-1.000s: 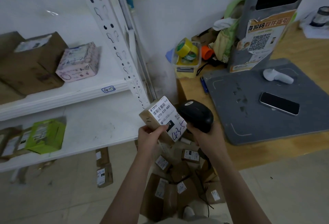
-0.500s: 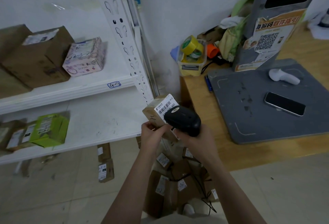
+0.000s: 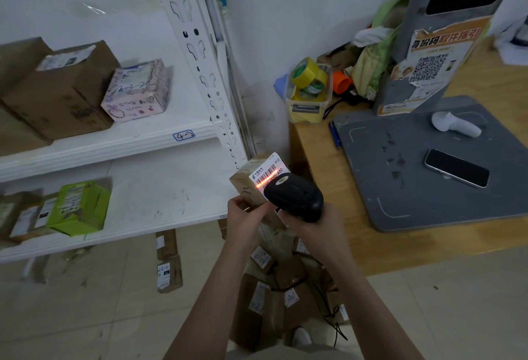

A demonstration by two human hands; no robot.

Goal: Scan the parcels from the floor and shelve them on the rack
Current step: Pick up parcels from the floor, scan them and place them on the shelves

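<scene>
Nearest the viewer, on the floor between the person's forearms: a pile of labelled brown parcels (image 3: 271,296), judged still to be scanned and shelved, the larger part of the task. Two more floor parcels (image 3: 168,271) lay to the left of it, under the rack. Above the pile: left hand (image 3: 243,214), fingers and thumb curled round the lower end of one small brown parcel (image 3: 243,185), which was held tilted, label up, just off the right end of the lower shelf. Right hand (image 3: 311,225), wrapped round the handle of a black scanner (image 3: 294,196), its head just over the label. A red scan line (image 3: 267,182) lay across the barcode, so the step in hand was judged to be the scan, with the shelving of this parcel yet to come. Further left, lower shelf (image 3: 160,196): one green parcel (image 3: 77,208) and brown ones beside it, already placed. Farthest, upper shelf (image 3: 114,146), bearing a handwritten tag: one pink parcel (image 3: 137,91) and large brown boxes (image 3: 57,96), likewise placed.
</scene>
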